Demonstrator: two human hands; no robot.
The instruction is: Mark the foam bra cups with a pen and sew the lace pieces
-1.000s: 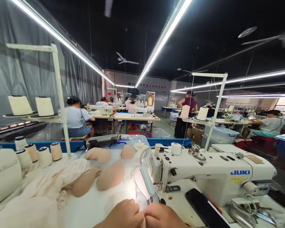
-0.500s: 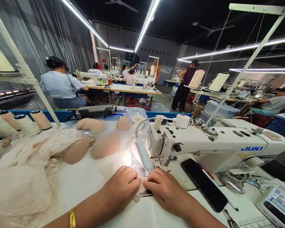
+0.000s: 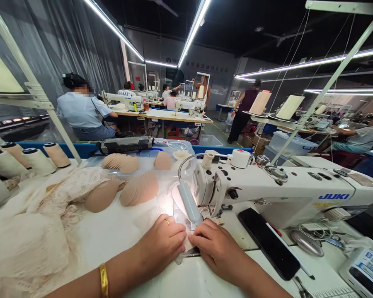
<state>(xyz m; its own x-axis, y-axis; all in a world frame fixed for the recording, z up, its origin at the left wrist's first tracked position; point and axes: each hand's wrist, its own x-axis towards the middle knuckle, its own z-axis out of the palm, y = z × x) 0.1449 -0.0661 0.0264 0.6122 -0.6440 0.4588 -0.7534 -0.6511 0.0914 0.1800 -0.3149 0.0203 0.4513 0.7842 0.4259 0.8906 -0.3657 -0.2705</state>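
My left hand point(image 3: 161, 244), with a gold ring on a finger, is closed with its fingertips pinching the edge of pale, sheer fabric point(image 3: 188, 245). My right hand point(image 3: 219, 248) is curled close beside it, its fingertips pressed together on the same fabric. Both hands rest just in front of the needle area of a white sewing machine point(image 3: 286, 176). The fabric is mostly hidden under the fingers. A small grey lamp point(image 3: 189, 203) on a bendy neck lights the spot and hides the needle. Sheer lace point(image 3: 153, 213) spreads beyond my left hand.
Stacked beige cup pads point(image 3: 139, 189) lie behind my left hand, some on a clear plastic bin. Cream lace garments point(image 3: 27, 240) cover the left. A black phone point(image 3: 269, 244), scissors point(image 3: 303, 287) and thread cones point(image 3: 39, 161) are around. Co-workers sit at machines beyond.
My hands stay at the same spot by the needle, fingers nearly unmoved. The view has shifted slightly. A standing person in the background has changed posture.
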